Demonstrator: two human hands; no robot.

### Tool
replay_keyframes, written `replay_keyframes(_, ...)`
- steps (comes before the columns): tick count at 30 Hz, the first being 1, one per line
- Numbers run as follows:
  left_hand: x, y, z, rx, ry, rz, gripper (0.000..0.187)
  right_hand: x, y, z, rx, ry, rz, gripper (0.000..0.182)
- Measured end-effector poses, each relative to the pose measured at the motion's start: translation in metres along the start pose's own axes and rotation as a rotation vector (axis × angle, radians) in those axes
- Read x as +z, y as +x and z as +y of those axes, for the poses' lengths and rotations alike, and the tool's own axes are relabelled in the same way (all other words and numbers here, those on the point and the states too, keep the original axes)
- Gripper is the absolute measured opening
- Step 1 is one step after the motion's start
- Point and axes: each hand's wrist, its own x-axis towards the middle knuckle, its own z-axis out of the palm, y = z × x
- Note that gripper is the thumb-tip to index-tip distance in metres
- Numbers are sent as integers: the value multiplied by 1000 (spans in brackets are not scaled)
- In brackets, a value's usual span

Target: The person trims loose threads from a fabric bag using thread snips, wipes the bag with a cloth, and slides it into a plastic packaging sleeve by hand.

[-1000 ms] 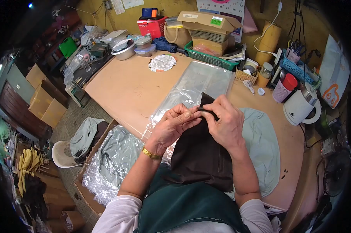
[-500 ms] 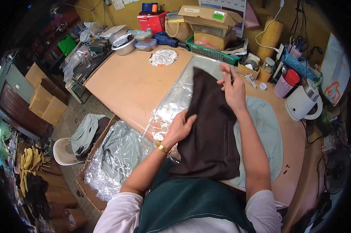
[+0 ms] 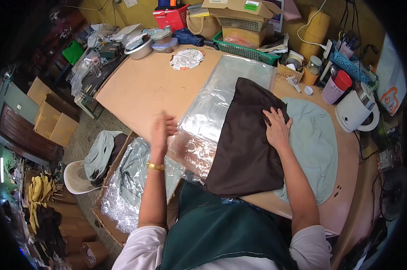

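Now that the brown cloth (image 3: 248, 144) lies flat, the right hand (image 3: 278, 129) rests fingers-spread on it, while the freed left hand (image 3: 162, 130) blurs, fingers apart.

A cluttered cloth-goods workshop, as far as we can tell.
We see a broad worktable (image 3: 136, 85) bearing dark brown cloth (image 3: 248, 144), pale grey-green cloth (image 3: 316, 153) and clear plastic sheeting (image 3: 208, 99); just beside it, an open carton (image 3: 108, 227) holds more cloth under clear plastic. Cardboard boxes (image 3: 50, 114) stand on the tiled floor (image 3: 93, 130), scissors (image 3: 349, 39) sit near a blue basket (image 3: 356, 67), and we notice a dark green work apron (image 3: 217, 234).
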Motion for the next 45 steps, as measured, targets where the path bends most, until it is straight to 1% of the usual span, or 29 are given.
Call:
replay_keyframes(2,60,-27,-13,-7,-8,-181,54,2,1,-1,4,-7,12,43)
replay_keyframes(3,86,-48,-9,-48,189,-314,64,3,2,0,9,5,14,43)
replay_keyframes(5,126,-83,-1,-105,435,-356,64,3,4,4,23,13,12,42)
replay_keyframes(6,123,-88,-8,-110,436,-367,64,3,6,7,34,13,28,42)
replay_keyframes(8,113,-93,-23,-82,751,-543,58,6,12,18,52,0,48,40)
replay_keyframes(9,102,-97,-18,-86,750,-549,58,4,18,23,58,-3,45,40)
replay_keyframes(11,80,-107,-5,-164,666,-769,46,2,30,29,51,19,-52,40)
replay_keyframes(13,71,-113,-27,-128,358,-701,44,-20,31,4,75,-22,-63,37)
replay_keyframes(15,77,-114,5,-163,714,-594,40,-42,23,-40,-126,111,241,31)
replay_keyframes(17,81,-114,-9,-128,643,-522,43,-63,-3,-94,-170,367,117,23)
replay_keyframes(19,84,-109,-9,-112,759,-548,46,-24,-36,-120,-348,499,102,18)
replay_keyframes(20,83,-112,5,-174,767,-623,44,-10,-39,-114,-347,500,98,18)
replay_keyframes(21,75,-112,5,-180,766,-622,44,1,-42,-105,-345,450,55,17)
replay_keyframes(23,55,-110,6,-224,784,-959,41,15,-40,-91,-341,404,6,16)
replay_keyframes(25,35,-114,-12,-250,690,-916,35,21,-33,-81,-190,548,106,14)
replay_keyframes(27,23,-117,-18,-166,412,-849,29,21,-32,-78,-168,522,112,13)
replay_keyframes(29,17,-118,-16,-146,378,-856,26,21,-31,-77,-109,508,182,13)
replay_keyframes(31,18,-123,-3,-393,271,-601,28,18,-31,-78,-72,484,136,14)
replay_keyframes(33,19,-127,-14,-371,169,-550,25,18,-31,-79,-87,473,149,14)
replay_keyframes(35,20,-127,-21,-391,-210,-295,26,19,-31,-78,-83,482,131,14)
replay_keyframes(36,21,-122,-24,-377,-98,-294,25,18,-31,-79,-61,493,134,15)
replay_keyframes(37,26,-124,-27,-376,-98,-295,25,17,-31,-79,-41,504,139,16)
replay_keyframes(38,47,-128,-15,-324,23,-288,30,21,-31,-79,-44,504,143,16)
replay_keyframes(39,61,-128,-8,-265,142,-282,39,26,-31,-77,-36,557,163,17)
replay_keyframes(40,66,-124,-8,-231,370,-426,56,28,-30,-74,-29,609,187,19)
replay_keyframes(41,69,-121,-22,-166,477,-521,47,23,-31,-75,-35,603,200,19)
replay_keyframes(43,67,-116,-44,58,446,-661,32,12,-36,-82,-103,647,115,22)
replay_keyframes(44,65,-115,-34,70,444,-670,32,6,-40,-83,-202,565,97,24)
replay_keyframes(45,59,-116,-17,-111,478,-716,27,4,-39,-82,-200,559,106,24)
